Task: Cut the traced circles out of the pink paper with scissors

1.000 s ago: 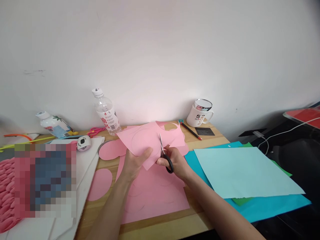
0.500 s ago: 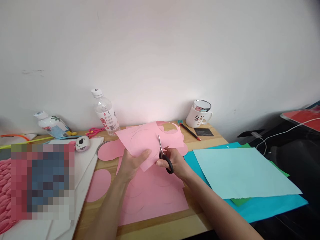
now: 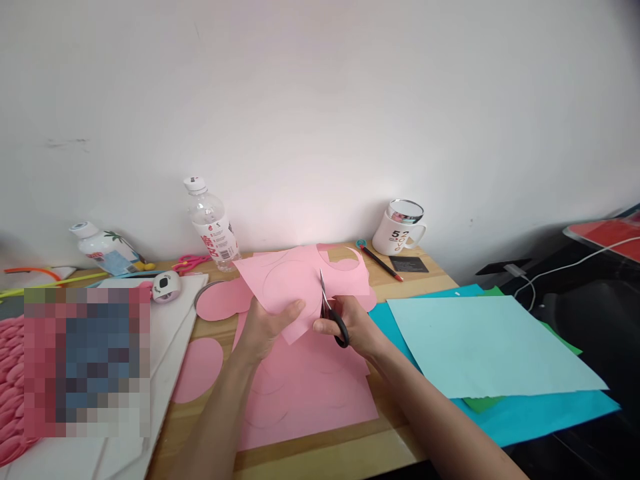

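My left hand [image 3: 270, 325] grips the lower left part of a raised pink paper sheet [image 3: 287, 287], thumb on top and fingers hidden beneath. A faint circle is drawn on that sheet, and a round hole is cut near its far right. In my right hand [image 3: 353, 323] is a pair of scissors [image 3: 340, 329] with black handles. Its blades point away from me at the edge of the drawn circle, with the paper between them. Under both hands lies another pink sheet [image 3: 310, 407] marked with pencil circles. Pink paper circles [image 3: 199, 370] lie at the left.
A plastic bottle [image 3: 215, 227], a white mug [image 3: 399, 229] and a pencil [image 3: 383, 263] stand or lie near the wall. Light blue paper [image 3: 495, 347] covers blue and green sheets at the right. White boards [image 3: 125, 453] and a small white device [image 3: 166, 287] are at the left.
The scissors and paper have shifted very slightly in view. The paper's right part sits a little flatter around the hole. Both hands keep their holds.
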Demonstrator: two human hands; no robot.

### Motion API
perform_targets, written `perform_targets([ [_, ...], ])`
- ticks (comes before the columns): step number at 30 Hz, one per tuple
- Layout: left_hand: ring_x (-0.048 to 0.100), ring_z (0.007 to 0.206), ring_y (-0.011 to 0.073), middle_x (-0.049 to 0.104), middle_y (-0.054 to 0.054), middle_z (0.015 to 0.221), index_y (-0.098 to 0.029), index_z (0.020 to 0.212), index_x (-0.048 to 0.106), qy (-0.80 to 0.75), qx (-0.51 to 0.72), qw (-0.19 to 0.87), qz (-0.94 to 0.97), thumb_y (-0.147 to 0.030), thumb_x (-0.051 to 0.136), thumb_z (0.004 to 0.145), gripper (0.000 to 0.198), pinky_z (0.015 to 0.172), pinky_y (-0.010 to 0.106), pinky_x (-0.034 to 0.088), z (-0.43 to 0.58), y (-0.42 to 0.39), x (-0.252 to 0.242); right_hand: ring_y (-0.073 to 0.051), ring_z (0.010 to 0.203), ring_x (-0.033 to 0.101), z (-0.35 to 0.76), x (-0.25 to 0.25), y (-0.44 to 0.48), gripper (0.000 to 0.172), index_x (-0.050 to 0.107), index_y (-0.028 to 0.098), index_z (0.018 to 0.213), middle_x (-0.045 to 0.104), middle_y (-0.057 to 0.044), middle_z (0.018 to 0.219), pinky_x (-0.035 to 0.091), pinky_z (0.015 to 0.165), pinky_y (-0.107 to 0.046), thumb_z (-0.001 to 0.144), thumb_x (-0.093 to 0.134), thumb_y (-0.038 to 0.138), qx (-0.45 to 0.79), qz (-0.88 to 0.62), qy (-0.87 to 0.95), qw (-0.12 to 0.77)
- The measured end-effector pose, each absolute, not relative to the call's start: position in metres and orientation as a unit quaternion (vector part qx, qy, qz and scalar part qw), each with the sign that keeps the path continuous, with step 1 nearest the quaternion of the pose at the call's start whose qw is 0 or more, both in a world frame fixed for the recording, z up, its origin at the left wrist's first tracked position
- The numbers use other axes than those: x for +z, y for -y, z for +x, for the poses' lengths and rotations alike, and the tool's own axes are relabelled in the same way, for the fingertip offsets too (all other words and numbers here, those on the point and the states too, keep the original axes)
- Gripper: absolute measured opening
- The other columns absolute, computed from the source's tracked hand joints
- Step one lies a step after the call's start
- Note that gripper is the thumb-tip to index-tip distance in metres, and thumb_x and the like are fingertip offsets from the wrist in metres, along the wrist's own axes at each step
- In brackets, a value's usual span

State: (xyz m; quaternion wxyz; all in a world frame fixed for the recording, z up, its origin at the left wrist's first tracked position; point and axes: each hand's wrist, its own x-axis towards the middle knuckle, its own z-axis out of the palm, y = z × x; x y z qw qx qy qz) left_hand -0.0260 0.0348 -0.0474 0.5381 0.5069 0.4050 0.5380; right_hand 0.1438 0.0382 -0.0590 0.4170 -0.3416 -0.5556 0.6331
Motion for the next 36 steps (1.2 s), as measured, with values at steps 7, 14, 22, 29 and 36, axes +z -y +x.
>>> perform_targets([
  [7,0.061,0.107,0.025,0.068,0.01,0.113,-0.018,0.125,0.056,-0.4,0.536,0.542,0.509,-0.029,0.074,0.073,0.056,0.089,0.037,0.051,-0.0284,-0.0355,-0.0483,-0.011,0.058,0.034,0.1447,-0.0622,-0.0395,0.051,0.052,0.018,0.081,0.041,0.004,0.062,0.024,0.049,-0.024,0.056,0.081,0.051,0.627,-0.365,0.563,0.395],
  [14,0.061,0.107,0.0253,0.066,0.011,0.118,-0.019,0.125,0.056,-0.4,0.529,0.549,0.509,-0.029,0.073,0.073,0.056,0.089,0.038,0.051,-0.0304,-0.0364,-0.0464,-0.009,0.055,0.027,0.1456,-0.0641,-0.0382,0.049,0.044,0.019,0.071,0.038,0.006,0.06,0.018,0.049,-0.024,0.058,0.08,0.048,0.628,-0.378,0.554,0.395],
  [22,0.061,0.106,0.0256,0.069,0.01,0.113,-0.018,0.122,0.058,-0.398,0.526,0.555,0.507,-0.029,0.073,0.073,0.052,0.089,0.038,0.051,-0.0315,-0.0366,-0.0472,-0.008,0.054,0.023,0.1445,-0.0644,-0.0393,0.046,0.042,0.019,0.064,0.033,0.007,0.057,0.015,0.047,-0.023,0.058,0.08,0.044,0.624,-0.383,0.551,0.4],
  [29,0.062,0.106,0.0263,0.068,0.01,0.114,-0.019,0.122,0.058,-0.398,0.529,0.552,0.507,-0.029,0.074,0.072,0.054,0.091,0.04,0.05,-0.0314,-0.0369,-0.0478,-0.008,0.054,0.024,0.1442,-0.063,-0.0392,0.044,0.045,0.018,0.061,0.032,0.007,0.057,0.017,0.047,-0.023,0.058,0.079,0.045,0.626,-0.37,0.559,0.399],
  [36,0.06,0.108,0.028,0.07,0.011,0.108,-0.017,0.119,0.059,-0.405,0.526,0.56,0.496,-0.029,0.075,0.07,0.053,0.09,0.041,0.05,-0.0349,-0.0376,-0.0484,-0.009,0.053,0.028,0.1478,-0.0626,-0.0405,0.043,0.047,0.018,0.058,0.037,0.005,0.055,0.02,0.048,-0.024,0.058,0.078,0.048,0.622,-0.394,0.567,0.369],
])
